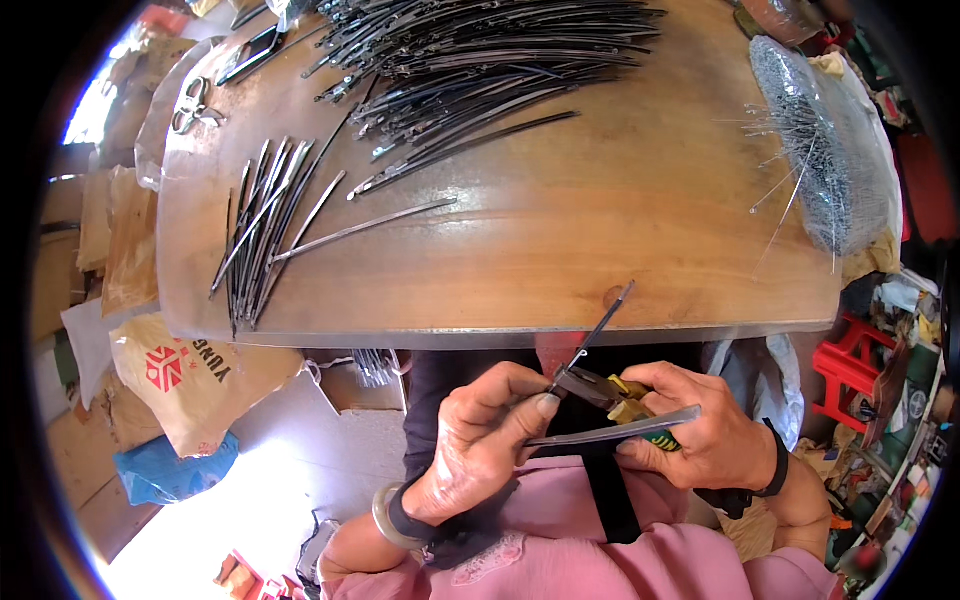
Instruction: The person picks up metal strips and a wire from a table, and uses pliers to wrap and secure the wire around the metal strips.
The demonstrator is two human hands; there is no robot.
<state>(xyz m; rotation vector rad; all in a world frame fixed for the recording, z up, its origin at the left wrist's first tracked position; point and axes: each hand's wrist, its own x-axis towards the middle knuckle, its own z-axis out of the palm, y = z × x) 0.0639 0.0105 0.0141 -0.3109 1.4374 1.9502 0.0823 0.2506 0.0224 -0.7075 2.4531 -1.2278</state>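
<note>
While both hands grip, left hand [478,440] pinching metal rod [598,333], right hand [700,432] squeezing yellow-handled pliers [612,392], tan sack [195,372] with red emblem lower left

Tan paper sack [200,385] with red emblem and lettering below table's left edge, blue plastic bag [170,470] just beneath it, clear plastic bag [835,140] of thin wires on table's right end
</note>
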